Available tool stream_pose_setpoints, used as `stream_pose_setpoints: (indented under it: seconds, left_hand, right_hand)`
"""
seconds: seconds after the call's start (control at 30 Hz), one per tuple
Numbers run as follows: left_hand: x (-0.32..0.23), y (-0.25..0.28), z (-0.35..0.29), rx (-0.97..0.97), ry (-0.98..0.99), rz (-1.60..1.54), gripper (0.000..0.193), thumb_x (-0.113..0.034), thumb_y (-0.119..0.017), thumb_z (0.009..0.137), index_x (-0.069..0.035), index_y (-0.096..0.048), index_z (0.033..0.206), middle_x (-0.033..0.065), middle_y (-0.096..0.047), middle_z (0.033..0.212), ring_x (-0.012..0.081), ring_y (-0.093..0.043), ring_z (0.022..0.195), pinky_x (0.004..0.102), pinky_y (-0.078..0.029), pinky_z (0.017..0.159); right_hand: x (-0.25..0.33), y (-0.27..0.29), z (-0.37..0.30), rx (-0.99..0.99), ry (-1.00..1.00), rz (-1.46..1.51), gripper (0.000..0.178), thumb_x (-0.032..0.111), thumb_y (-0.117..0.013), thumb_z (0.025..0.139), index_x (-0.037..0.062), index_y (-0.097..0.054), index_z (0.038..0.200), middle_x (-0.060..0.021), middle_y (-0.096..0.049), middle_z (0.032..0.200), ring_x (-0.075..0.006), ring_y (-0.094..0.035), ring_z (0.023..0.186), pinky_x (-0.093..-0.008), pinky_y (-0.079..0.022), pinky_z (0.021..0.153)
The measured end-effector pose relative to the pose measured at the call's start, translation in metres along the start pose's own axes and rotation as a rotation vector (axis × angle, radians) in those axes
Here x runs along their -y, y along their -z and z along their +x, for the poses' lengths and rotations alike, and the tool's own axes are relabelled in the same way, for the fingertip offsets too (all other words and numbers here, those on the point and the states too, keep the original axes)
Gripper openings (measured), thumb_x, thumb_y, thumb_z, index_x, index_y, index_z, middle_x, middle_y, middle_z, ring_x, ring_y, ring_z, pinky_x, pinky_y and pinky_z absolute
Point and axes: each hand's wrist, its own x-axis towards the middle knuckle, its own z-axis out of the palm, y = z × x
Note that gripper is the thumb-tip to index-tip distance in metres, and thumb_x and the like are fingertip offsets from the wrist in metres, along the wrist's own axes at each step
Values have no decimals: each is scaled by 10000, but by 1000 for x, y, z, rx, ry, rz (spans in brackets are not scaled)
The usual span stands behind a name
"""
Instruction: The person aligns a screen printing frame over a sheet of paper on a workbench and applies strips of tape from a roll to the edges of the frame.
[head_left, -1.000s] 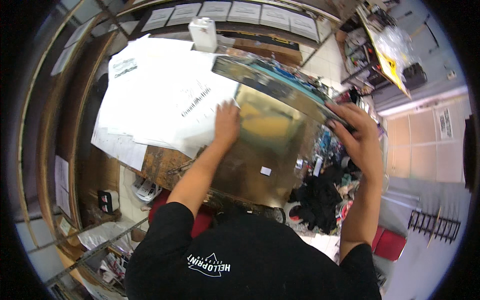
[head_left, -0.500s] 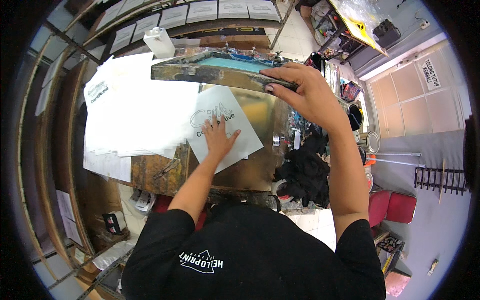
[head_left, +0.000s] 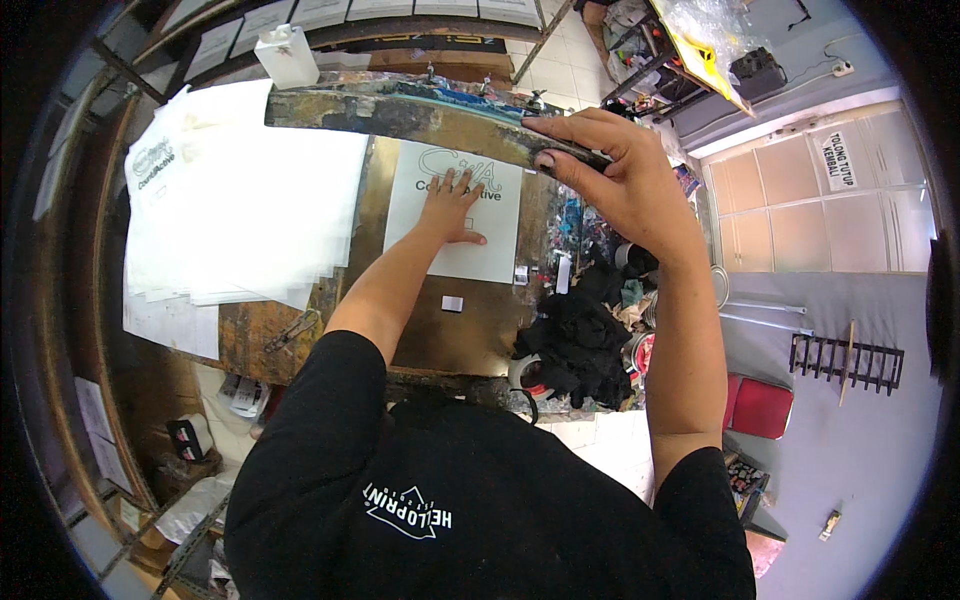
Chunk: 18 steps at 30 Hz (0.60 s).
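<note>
My left hand [head_left: 452, 212] lies flat with spread fingers on a white sheet [head_left: 500, 240] that bears a black printed design. The sheet sits squarely on the brassy, worn printing board [head_left: 425, 335]. Beyond it, my right hand [head_left: 625, 180] grips the near right corner of a screen printing frame [head_left: 400, 122], thumb below and fingers on top. The frame's near edge is raised above the board, and its mesh is mostly hidden behind that edge. A small white tab [head_left: 452, 304] rests on the board below the sheet.
A spread pile of white printed sheets [head_left: 250, 220] covers the table's left side, with a white jug [head_left: 286, 56] behind it. Scissors-like tools [head_left: 292, 330] lie near the front edge. Black rags [head_left: 580, 345] are heaped at the right. A rack [head_left: 420, 30] of sheets stands at the back.
The sheet under my left hand has turned from slanted to straight and shifted up the board. The raised frame's mesh shows less than before. My view has moved slightly right.
</note>
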Motion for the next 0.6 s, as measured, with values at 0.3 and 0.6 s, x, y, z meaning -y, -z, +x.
stream_pose_setpoints:
  seconds: [0.3, 0.6]
  left_hand:
    - [-14, -9, -19, -42, 7, -31, 1238, -805, -760, 622, -207, -319, 1611, 150, -172, 1703, 438, -138, 1557, 609, -111, 1241]
    - [-27, -7, -40, -84, 41, -20, 1110, -782, -690, 741, -187, -327, 1606, 161, -198, 1691, 428, -144, 1556, 608, -87, 1245]
  right_hand:
    - [-7, -4, 2, -65, 116, -33, 313, 185, -753, 910, 42, -737, 1188, -178, -725, 1054, -222, -686, 840, -325, -546, 697]
    - [-11, -8, -3, -81, 145, -38, 312, 204, -758, 911, 51, -744, 1183, -163, -737, 1086, -227, -694, 857, -334, -550, 706]
